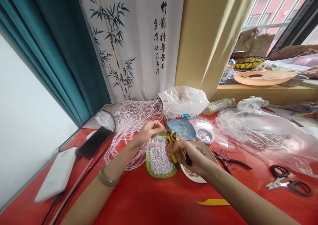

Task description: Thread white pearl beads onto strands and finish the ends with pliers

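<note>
Over the green dish [149,167] of beads: right hand [185,153] grips yellow pliers [174,145] — left hand [147,132] pinches a small finding; best kept steady at the tips.

Teal curtain [62,46], bamboo-print hanging [129,42], barred window [278,9].

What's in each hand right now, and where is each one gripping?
The right hand grips the yellow-handled pliers by their handles, tips pointing up. The left hand pinches something tiny at its fingertips; too small to identify.
</note>
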The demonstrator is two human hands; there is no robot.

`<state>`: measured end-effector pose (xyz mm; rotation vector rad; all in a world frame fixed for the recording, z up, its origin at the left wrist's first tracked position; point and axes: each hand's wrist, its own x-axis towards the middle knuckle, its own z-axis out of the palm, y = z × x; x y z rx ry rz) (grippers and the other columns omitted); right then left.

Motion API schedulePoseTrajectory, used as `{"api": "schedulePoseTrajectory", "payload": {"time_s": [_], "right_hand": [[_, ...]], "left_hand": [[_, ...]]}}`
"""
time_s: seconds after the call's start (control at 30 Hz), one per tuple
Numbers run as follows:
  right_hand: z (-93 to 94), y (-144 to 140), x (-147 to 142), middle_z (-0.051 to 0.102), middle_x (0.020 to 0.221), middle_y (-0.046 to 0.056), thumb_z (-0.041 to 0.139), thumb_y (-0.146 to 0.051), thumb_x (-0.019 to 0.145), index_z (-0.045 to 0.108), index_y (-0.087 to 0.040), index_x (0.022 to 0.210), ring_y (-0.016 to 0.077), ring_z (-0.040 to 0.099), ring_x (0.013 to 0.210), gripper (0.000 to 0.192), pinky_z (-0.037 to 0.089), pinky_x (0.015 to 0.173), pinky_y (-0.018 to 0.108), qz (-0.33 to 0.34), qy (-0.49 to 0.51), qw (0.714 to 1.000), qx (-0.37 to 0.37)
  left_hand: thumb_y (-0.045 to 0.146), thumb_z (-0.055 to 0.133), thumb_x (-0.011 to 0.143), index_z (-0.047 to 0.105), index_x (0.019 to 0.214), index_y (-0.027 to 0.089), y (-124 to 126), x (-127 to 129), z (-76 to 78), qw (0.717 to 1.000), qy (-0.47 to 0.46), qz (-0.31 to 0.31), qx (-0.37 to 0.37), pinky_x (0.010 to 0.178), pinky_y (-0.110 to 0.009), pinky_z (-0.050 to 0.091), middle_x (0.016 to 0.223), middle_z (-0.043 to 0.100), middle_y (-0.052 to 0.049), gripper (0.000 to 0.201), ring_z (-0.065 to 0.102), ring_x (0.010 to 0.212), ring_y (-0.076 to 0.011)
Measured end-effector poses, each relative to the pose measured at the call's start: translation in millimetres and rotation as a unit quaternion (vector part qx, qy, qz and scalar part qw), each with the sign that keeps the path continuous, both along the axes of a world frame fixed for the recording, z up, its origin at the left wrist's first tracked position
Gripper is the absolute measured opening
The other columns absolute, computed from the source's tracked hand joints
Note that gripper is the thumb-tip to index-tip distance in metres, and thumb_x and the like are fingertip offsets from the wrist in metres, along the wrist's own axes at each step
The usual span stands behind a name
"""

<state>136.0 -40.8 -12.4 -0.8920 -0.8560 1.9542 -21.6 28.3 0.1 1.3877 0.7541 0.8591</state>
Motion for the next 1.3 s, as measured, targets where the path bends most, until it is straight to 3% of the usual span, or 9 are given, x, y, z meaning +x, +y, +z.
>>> {"api": "schedulePoseTrajectory", "payload": {"time_s": [0.17, 0.33, 0.47, 0.67, 0.87, 1.0, 1.13, 1.3], "right_hand": [[2.6, -7, -4, 0.04, 0.055, -0.003, 0.041, -0.005, 0.05, 0.048, -0.015, 0.066, 0.0068, 0.036, 0.047, 0.02, 0.029, 0.047, 0.022, 0.01, 0.116, 0.993, -0.036], [0.5, -11, -4, 0.039, 0.057, -0.003, 0.044, -0.007, 0.049, 0.047, -0.016, 0.072, 0.0068, 0.036, 0.048, 0.025, 0.029, 0.045, 0.021, 0.047, 0.213, 0.974, -0.058], [2.7, -11, -1, 0.046, 0.061, -0.001, 0.046, -0.007, 0.051, 0.05, -0.016, 0.078, 0.0084, 0.042, 0.052, 0.028, 0.034, 0.05, 0.022, 0.047, 0.187, 0.981, -0.025], [9.2, -8, 4, 0.053, 0.066, 0.0, 0.046, -0.006, 0.053, 0.053, -0.017, 0.088, 0.0115, 0.049, 0.058, 0.037, 0.039, 0.056, 0.024, 0.037, 0.105, 0.994, 0.007], [9.5, -8, 4, 0.048, 0.057, -0.002, 0.044, -0.007, 0.051, 0.053, -0.016, 0.075, 0.0088, 0.042, 0.049, 0.027, 0.035, 0.049, 0.023, 0.015, 0.067, 0.998, -0.002], [6.4, -11, 3, 0.04, 0.052, -0.003, 0.045, -0.009, 0.054, 0.048, -0.016, 0.064, 0.0061, 0.033, 0.043, 0.012, 0.029, 0.044, 0.022, 0.01, 0.09, 0.996, -0.006], [9.7, -15, 6, 0.042, 0.061, -0.002, 0.045, -0.011, 0.052, 0.049, -0.016, 0.073, 0.0066, 0.036, 0.048, 0.021, 0.031, 0.046, 0.022, 0.036, 0.163, 0.984, -0.055], [9.8, -16, 15, 0.048, 0.067, -0.001, 0.046, -0.013, 0.054, 0.05, -0.016, 0.081, 0.0082, 0.042, 0.053, 0.028, 0.035, 0.05, 0.022, 0.04, 0.211, 0.975, -0.05]], "left_hand": [[0.029, 0.063, 0.07, 0.049, 0.066, 0.012, 2, -1, -2.8, 0.998, -0.046, -0.019, -0.035, 0.04, -0.019, 0.012, 0.069, 0.058, -0.002, 0.022, 0.022, 0.041, -0.001], [0.03, 0.067, 0.067, 0.046, 0.064, 0.012, 1, 2, -8.0, 0.988, -0.127, -0.035, -0.079, 0.039, -0.018, 0.009, 0.065, 0.054, 0.0, 0.027, 0.02, 0.041, -0.0009], [0.029, 0.067, 0.067, 0.045, 0.063, 0.012, 0, 3, -9.9, 0.985, -0.144, -0.044, -0.086, 0.038, -0.017, 0.008, 0.065, 0.053, 0.0, 0.028, 0.02, 0.041, -0.0009], [0.028, 0.065, 0.068, 0.049, 0.068, 0.012, -2, 4, -10.5, 0.993, -0.086, -0.036, -0.071, 0.039, -0.017, 0.011, 0.066, 0.054, -0.001, 0.022, 0.025, 0.041, -0.0012], [0.029, 0.064, 0.068, 0.048, 0.065, 0.013, -4, 5, -8.1, 0.996, -0.064, -0.036, -0.052, 0.041, -0.019, 0.014, 0.065, 0.053, 0.0, 0.022, 0.026, 0.043, -0.0023], [0.029, 0.063, 0.069, 0.047, 0.064, 0.013, -5, 5, -6.9, 0.996, -0.064, -0.049, -0.045, 0.041, -0.019, 0.012, 0.064, 0.053, 0.0, 0.023, 0.024, 0.043, -0.0027], [0.03, 0.064, 0.069, 0.047, 0.064, 0.013, -6, 5, -6.3, 0.994, -0.095, -0.051, -0.033, 0.04, -0.019, 0.012, 0.065, 0.051, 0.0, 0.025, 0.024, 0.044, -0.0028], [0.03, 0.067, 0.066, 0.045, 0.062, 0.012, -4, 2, -5.4, 0.988, -0.143, -0.045, -0.037, 0.039, -0.019, 0.009, 0.065, 0.05, 0.0, 0.028, 0.022, 0.042, -0.0014]]}}
